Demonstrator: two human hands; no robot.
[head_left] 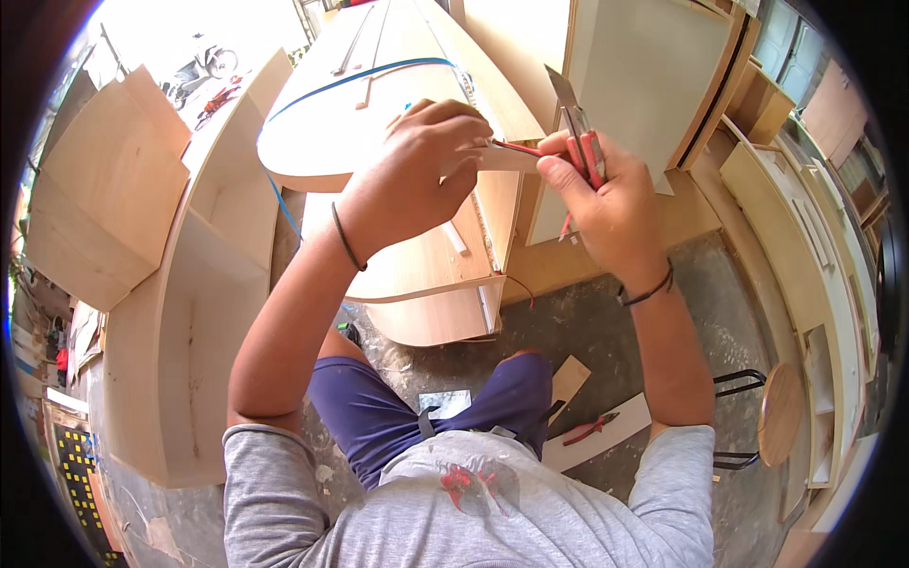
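2 hands meet: the right hand (606, 204) clasps a red utility knife (579, 133), blade up; the left hand (417, 175) pinches a thin strip (507, 159) lying crosswise, just left of it.

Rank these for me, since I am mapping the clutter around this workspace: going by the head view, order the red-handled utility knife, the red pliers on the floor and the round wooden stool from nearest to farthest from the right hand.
1. Red-handled utility knife: gripped in the right hand, blade pointing up.
2. Round wooden stool: on the floor, lower right of the hand.
3. Red pliers: on a pale board on the floor, below the hand beside the knee; close to the stool's range, so the last two are nearly tied.
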